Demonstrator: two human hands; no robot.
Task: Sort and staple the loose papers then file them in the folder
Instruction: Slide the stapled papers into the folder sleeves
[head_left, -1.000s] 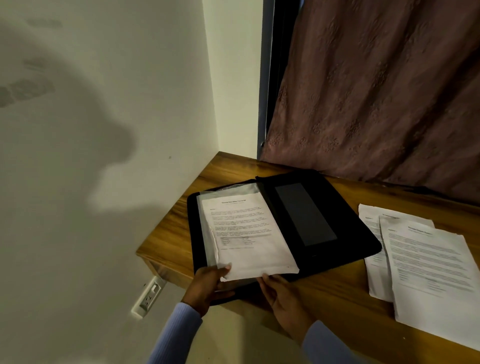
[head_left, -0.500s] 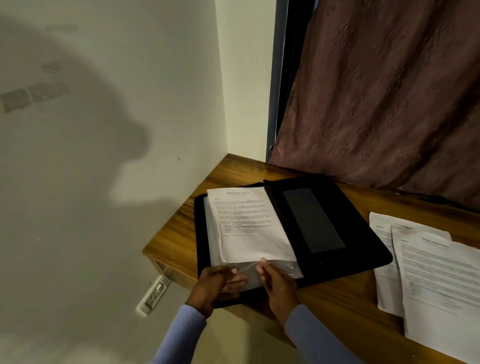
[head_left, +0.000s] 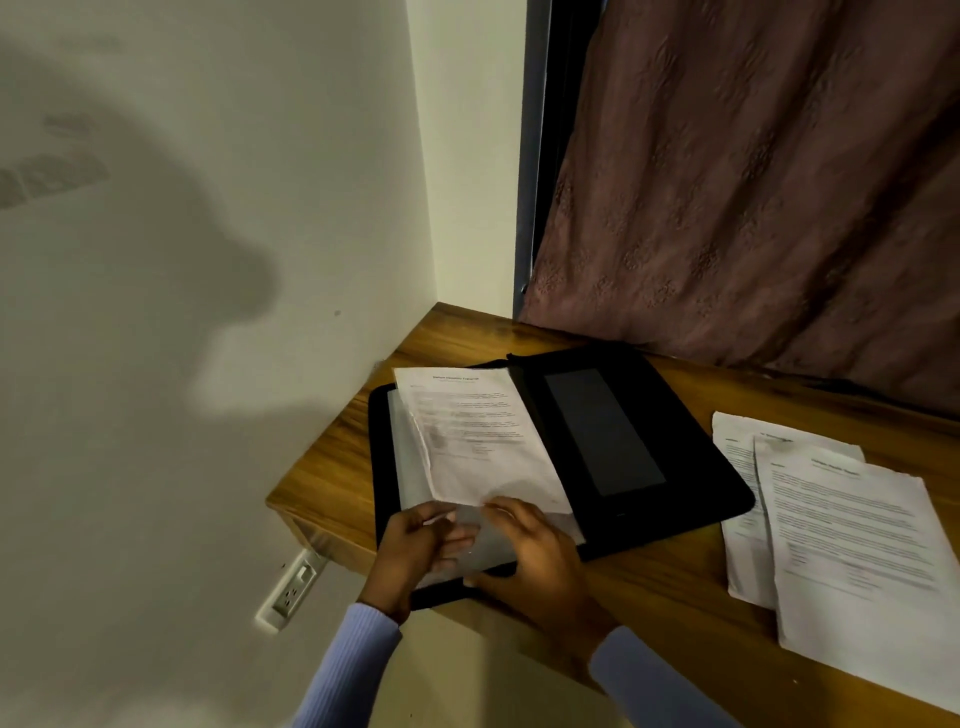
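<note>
— Where do we have the paper set (head_left: 475, 441) relative to our grip?

— It runs straight away from us. Its near short edge sits right at our fingertips, and its long axis points off toward the far corner of the worktop (head_left: 337, 457), lying along the left half of the open folder (head_left: 623, 441).

— And the two hands?

— Our left hand (head_left: 421, 545) pinches the near edge of the clear sleeve (head_left: 488, 540), thumb over fingers. Our right hand (head_left: 530, 551) has its fingers curled down on that same edge, just beside the left, seemingly holding the sleeve mouth while the sheets go in. Both are closed on the plastic, not on the sheets themselves, as far as we can tell.

— So the push is away from us?

— We judge so: the sheets still stick out past the sleeve's far end, or are not fully seated; we cannot tell which. The left hand is nearer the open side.

— The remaining loose papers (head_left: 841, 530)?

— Well off to the right of our grip, flat on the worktop, untouched.
</note>
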